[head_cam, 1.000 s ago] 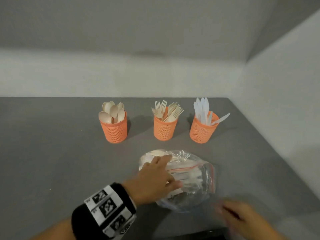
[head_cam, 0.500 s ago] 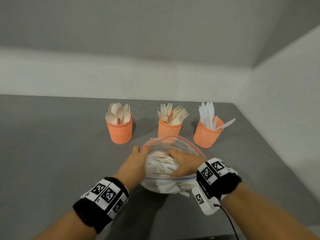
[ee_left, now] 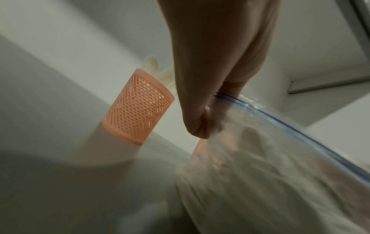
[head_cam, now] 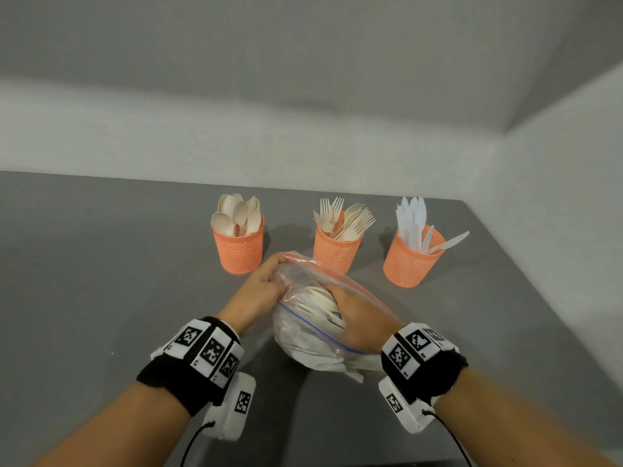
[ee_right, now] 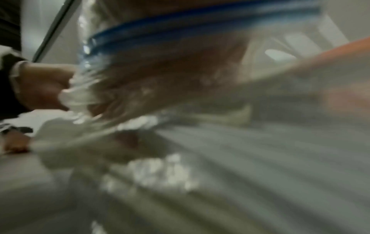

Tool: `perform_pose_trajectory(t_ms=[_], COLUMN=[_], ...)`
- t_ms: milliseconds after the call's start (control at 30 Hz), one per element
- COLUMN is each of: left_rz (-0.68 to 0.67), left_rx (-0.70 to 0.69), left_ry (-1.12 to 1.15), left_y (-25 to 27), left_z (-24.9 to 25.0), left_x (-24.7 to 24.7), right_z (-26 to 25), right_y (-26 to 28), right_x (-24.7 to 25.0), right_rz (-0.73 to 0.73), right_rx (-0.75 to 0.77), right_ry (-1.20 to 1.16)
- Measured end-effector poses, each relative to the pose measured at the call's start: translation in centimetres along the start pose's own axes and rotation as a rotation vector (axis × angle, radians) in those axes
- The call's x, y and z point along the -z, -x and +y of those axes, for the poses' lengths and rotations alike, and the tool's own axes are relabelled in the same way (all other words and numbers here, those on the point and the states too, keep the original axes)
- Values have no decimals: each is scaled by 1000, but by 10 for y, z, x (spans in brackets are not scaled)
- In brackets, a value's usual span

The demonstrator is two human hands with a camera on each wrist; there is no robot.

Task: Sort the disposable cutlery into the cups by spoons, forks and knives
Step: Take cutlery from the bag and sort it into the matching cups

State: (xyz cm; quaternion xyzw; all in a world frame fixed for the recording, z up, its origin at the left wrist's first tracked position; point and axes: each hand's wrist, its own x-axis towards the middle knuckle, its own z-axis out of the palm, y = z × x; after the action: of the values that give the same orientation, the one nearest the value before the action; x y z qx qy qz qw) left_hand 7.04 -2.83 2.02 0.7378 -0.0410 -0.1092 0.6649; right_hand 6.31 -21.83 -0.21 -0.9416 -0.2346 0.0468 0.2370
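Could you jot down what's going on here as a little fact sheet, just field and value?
Surface: grey table
Left cup: orange mesh cup holding spoons
Middle cup: orange mesh cup holding forks
Right cup: orange mesh cup holding white knives
Bag: clear zip bag of mixed cutlery, in front of the cups
Left hand: pinches the bag's rim
Right hand: reaches inside the bag; its grip is hidden
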Motion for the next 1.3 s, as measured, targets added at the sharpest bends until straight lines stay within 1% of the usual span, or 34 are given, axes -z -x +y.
perform_pose_trajectory(t_ms=[33, 100, 133, 200, 267, 300, 400, 433, 467, 500, 567, 600, 633, 700, 767, 833, 900, 933, 1000, 1100, 1167, 1233, 1300], left_rz=[-9, 15, 34, 48, -20, -73, -169, -173, -158, -135, -121, -114, -104, -139, -231, -309, -346, -354, -357, -375, -388, -390, -320], left_rx=[-17, -54, -47, -19, -38, -44, -28, -46, -93, -178, -384, -448, -467, -452, -371, -300, -327, -347, -349, -375, -382, -356, -327], left_ry=[-99, -412, -570, -767, -931, -1005, -1141, -1167, -1173, -1155, -1025, -939, -870, -831, -914, -1175, -1423, -1471, -1498, -1564, -1506, -1405, -1307], left_y=[-3, -10, -13, -17, -18, -19, -15, -14, -11, -9, -3, 1, 5, 11, 14, 14, 14, 14, 15, 19, 21, 19, 16], left_z=[-2, -13, -20, -35, -46, -49, -45, -40, -36, -33, -27, -22, -17, -8, -4, -9, -20, -25, -33, -37, -36, -35, -34], left_x=[6, 15, 17, 18, 19, 20, 25, 27, 28, 28, 24, 20, 13, -5, -23, -38, -50, -54, -59, -66, -68, -67, -65], right_z=[0, -1, 1, 3, 1, 0, 1, 2, 5, 7, 10, 9, 8, 5, 2, -1, -2, -2, -2, -7, -8, -6, -3], right_y=[2, 5, 5, 7, 9, 10, 10, 10, 9, 8, 7, 7, 7, 5, 4, 4, 5, 7, 10, 12, 12, 14, 16], right_x=[-1, -4, -7, -10, -8, -7, -2, 0, 1, 2, 4, 8, 11, 18, 26, 35, 42, 44, 46, 54, 64, 72, 76], right_rz=[28, 41, 38, 40, 51, 53, 70, 98, 141, 194, 267, 281, 284, 302, 346, 387, 410, 420, 446, 564, 648, 686, 685], right_rx=[32, 61, 80, 125, 144, 127, -2, -55, -108, -147, -193, -196, -187, -162, -144, -147, -149, -153, -171, -210, -240, -256, -272], right_ry=[-26, -32, -24, 4, 11, -11, -146, -210, -298, -406, -589, -634, -658, -694, -727, -748, -764, -780, -838, -960, -1123, -1278, -1367])
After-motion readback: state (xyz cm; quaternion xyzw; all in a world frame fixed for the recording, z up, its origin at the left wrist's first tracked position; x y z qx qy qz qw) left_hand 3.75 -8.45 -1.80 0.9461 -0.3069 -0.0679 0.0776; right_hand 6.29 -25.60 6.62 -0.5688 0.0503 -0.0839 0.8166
